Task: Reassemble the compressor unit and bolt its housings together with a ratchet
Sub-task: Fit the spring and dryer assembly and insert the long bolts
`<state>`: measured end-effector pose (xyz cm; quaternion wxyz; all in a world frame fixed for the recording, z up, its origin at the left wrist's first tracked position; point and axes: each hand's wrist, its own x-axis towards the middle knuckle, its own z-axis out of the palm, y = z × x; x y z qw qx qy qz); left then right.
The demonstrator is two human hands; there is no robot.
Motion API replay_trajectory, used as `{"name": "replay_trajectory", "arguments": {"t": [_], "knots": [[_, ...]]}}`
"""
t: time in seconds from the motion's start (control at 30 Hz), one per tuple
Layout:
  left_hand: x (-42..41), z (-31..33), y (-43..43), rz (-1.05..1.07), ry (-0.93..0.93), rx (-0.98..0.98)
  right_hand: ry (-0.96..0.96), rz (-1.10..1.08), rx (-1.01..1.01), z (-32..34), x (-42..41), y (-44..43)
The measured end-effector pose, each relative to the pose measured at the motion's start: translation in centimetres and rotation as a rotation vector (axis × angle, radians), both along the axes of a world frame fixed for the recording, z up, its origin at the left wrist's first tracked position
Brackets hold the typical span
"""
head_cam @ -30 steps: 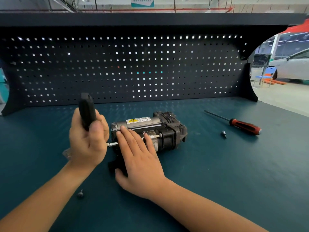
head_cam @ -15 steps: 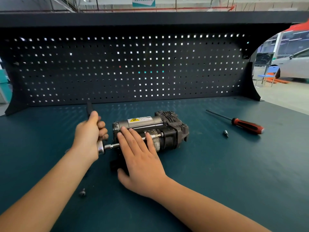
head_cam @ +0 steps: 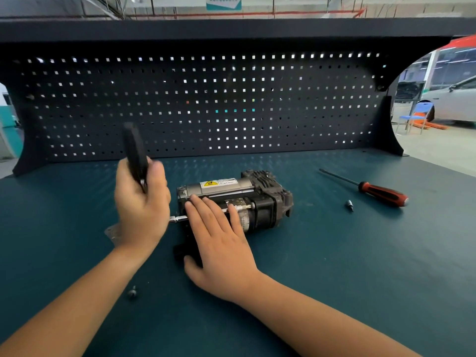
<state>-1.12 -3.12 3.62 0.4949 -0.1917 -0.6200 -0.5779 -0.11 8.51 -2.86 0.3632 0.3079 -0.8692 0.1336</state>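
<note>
The compressor unit, black housings with a silver cylinder and a yellow warning label, lies on the teal bench. My left hand grips the black handle of the ratchet, which stands upright and blurred. The ratchet's chrome extension runs right along the compressor's front side. My right hand lies flat with straight fingers over the extension and the compressor's near-left part, thumb by a black bracket.
A red-and-black screwdriver and a small bit lie to the right. A loose bolt sits near my left forearm. A metal plate peeks out behind my left wrist. The pegboard walls the bench's back.
The ratchet handle swung down away from me half a second ago and has swung back up to upright. My right hand has stayed pressed on the compressor.
</note>
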Motion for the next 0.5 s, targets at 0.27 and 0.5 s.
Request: {"name": "replay_trajectory", "arguments": {"t": [0.27, 0.5], "knots": [[-0.2, -0.6, 0.1, 0.019, -0.036, 0.031, 0.070, -0.081, -0.002, -0.4, -0.3, -0.1], [-2.0, 0.1, -1.0, -0.032, -0.605, 0.484, 0.105, -0.176, 0.076, -0.5, -0.4, -0.1]]}}
